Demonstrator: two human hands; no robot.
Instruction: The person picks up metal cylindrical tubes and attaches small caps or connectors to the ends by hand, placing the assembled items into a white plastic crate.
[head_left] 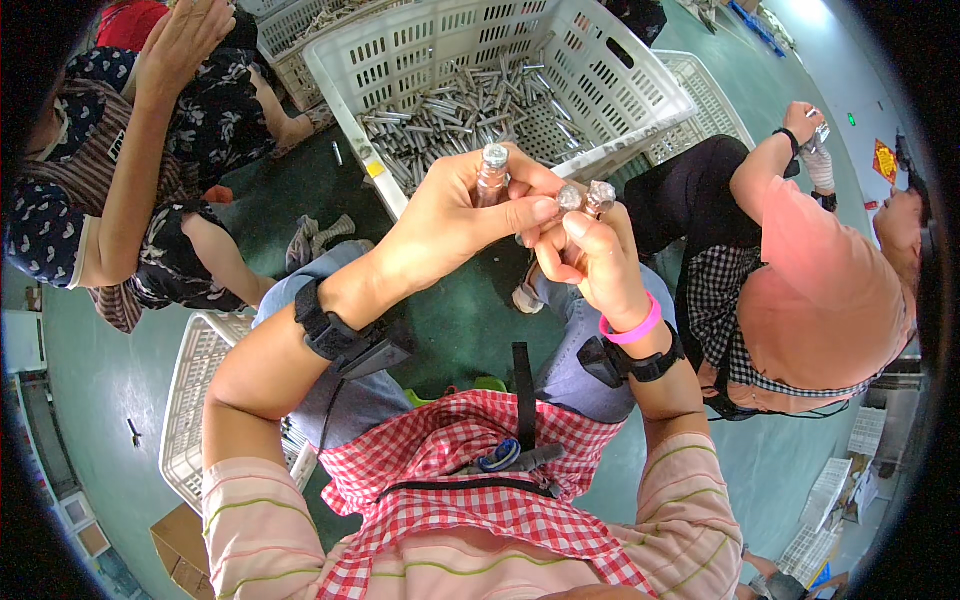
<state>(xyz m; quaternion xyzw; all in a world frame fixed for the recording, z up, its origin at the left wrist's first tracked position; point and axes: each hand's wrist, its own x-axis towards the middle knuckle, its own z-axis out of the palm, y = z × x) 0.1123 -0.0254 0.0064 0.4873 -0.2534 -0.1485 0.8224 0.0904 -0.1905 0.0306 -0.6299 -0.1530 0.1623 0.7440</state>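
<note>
My left hand (450, 212) is closed around a shiny metal cylinder with a flat round end (494, 158), which stands up out of the curled fingers. Its thumb and forefinger reach across to a second round-ended metal piece (568, 198), held between the fingertips of both hands. My right hand (604, 258) is closed too, gripping a third metal cylinder (600, 197) with a lumpy silvery top. Both hands meet just before the near rim of a white plastic crate (352, 140). Fingers hide the lower parts of these pieces, so their full shape is unclear.
Loose metal rods (470, 110) lie heaped in the crate. Another white crate (190, 400) stands by my left side. A person in a patterned top (60, 220) sits at left, another in a pinkish-orange top (820, 290) at right. A cardboard box (182, 545) lies at lower left.
</note>
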